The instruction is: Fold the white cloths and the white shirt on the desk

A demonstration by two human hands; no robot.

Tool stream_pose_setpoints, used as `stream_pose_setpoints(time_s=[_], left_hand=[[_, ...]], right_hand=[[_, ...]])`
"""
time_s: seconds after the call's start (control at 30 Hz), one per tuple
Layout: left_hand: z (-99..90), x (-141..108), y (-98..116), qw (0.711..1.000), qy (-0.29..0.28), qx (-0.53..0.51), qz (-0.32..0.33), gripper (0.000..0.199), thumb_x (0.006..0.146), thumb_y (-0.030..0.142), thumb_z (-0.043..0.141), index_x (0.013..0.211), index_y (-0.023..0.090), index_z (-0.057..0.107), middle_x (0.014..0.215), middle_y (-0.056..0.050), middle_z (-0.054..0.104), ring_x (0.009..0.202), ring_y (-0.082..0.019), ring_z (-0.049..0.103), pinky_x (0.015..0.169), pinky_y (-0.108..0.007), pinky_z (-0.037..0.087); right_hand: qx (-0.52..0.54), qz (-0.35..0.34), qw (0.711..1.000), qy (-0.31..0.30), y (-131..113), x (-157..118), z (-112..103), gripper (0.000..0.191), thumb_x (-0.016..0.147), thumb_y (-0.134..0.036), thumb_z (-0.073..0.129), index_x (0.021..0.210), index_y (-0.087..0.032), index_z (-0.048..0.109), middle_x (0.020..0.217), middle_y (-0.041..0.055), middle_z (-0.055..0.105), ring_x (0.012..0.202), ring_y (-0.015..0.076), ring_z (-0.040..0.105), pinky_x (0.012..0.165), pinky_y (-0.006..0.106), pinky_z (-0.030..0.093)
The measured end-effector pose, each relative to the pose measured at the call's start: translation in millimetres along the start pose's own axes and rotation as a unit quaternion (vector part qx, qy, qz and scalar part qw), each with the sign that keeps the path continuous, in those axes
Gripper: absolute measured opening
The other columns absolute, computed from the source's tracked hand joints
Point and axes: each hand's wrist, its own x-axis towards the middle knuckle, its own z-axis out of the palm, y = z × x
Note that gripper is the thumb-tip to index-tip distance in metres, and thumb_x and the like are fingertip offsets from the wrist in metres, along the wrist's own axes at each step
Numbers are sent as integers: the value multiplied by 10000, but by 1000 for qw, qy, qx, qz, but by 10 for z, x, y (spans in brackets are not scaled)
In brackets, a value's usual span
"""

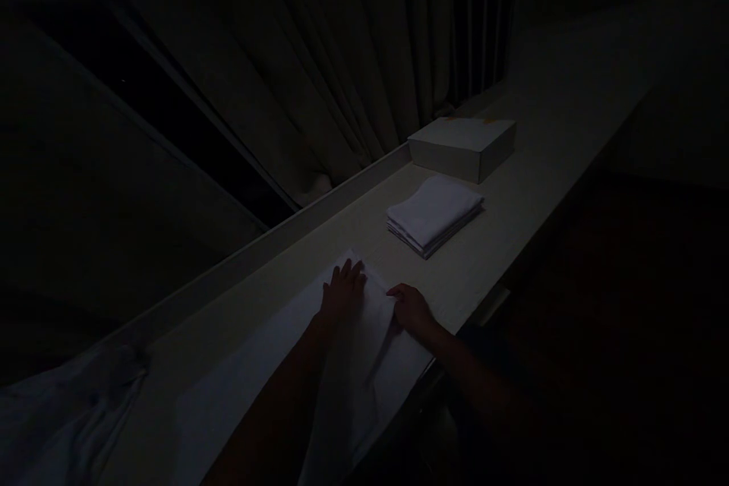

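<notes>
In the dim head view, a white cloth (358, 349) lies on the long table (228, 319), partly folded over itself. My left hand (343, 288) rests flat on the cloth near its far edge, fingers spread. At the cloth's right corner, my right hand (411, 310) pinches the edge between thumb and fingers. Beyond both hands sits a neat stack of folded white cloths (436, 211).
A white box (462, 144) stands behind the stack. Crumpled cloth (74, 418) lies at the lower left. A raised ledge (273, 235) runs along the table's far side, with curtains (342, 53) behind it. The table's near edge drops off at the right.
</notes>
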Motion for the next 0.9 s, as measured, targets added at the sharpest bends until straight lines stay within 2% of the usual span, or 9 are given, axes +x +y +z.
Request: stream_pose_setpoints(time_s=[0.1,0.17,0.3,0.37,0.47,0.63,0.77,0.83,0.9], left_hand=[[117,62,75,999,-28,0,-30,543,983,486,245,1473,277,349,1559,-121,303,1414,-415,233,1014,-705,247],[134,57,94,999,-30,1,-32,553,977,496,246,1495,309,292,1583,-91,252,1437,-403,186,1043,-715,208],[-45,-240,9,1000,6,2,-8,586,986,472,240,1530,263,180,1605,-97,169,1468,-345,110,1102,-649,190],[-184,-677,-82,1000,25,17,3,562,995,424,243,1527,253,192,1608,-94,159,1472,-320,112,1117,-616,202],[-315,-1709,-203,996,20,78,42,554,979,339,330,1519,278,220,1615,-64,139,1481,-291,81,1156,-572,163],[-127,-3356,-210,990,20,138,36,734,907,370,479,1541,243,130,1582,-102,240,1466,-316,154,1155,-581,194],[158,-3751,-191,987,44,152,22,733,902,195,424,1544,228,73,1558,-86,296,1451,-285,224,1157,-537,232],[245,-3748,-238,985,62,157,21,758,870,78,375,1542,233,58,1546,-77,319,1439,-267,263,1158,-512,241],[280,-3742,-309,984,76,161,30,796,838,1,333,1538,254,50,1526,-59,358,1418,-238,315,1153,-478,268]], right_hand=[[-90,-1,995,35,-28,-42,-143,303,833,-111,468,1064,-180,651,1031,87,681,968,212,631,876,332,479],[-126,-78,988,53,-74,-87,-204,346,896,-151,423,1190,-159,604,1209,113,628,1142,210,560,1005,355,420],[-196,-192,960,-45,-62,-199,-187,399,961,-264,406,1339,-207,520,1423,78,502,1349,258,392,1123,493,286],[-240,-196,947,-83,4,-250,-168,400,940,-250,446,1326,-204,541,1429,87,499,1380,305,346,1134,573,214],[-278,-190,938,-83,69,-306,-209,456,886,-140,470,1334,-178,544,1444,118,474,1411,318,289,1152,603,110],[-262,-248,926,-112,15,-538,-342,486,925,-195,451,1410,-177,465,1482,117,422,1423,263,279,1181,522,87],[-258,-278,906,-187,83,-855,-423,875,755,-605,671,1471,-201,371,1530,140,330,1429,326,241,1174,538,100],[-278,-304,885,-216,150,-952,-480,1039,652,-608,753,1498,-196,313,1558,150,256,1441,349,179,1172,548,90],[-306,-323,865,-230,214,-998,-544,959,710,-436,757,1510,-205,280,1564,140,236,1445,333,173,1170,547,116]])
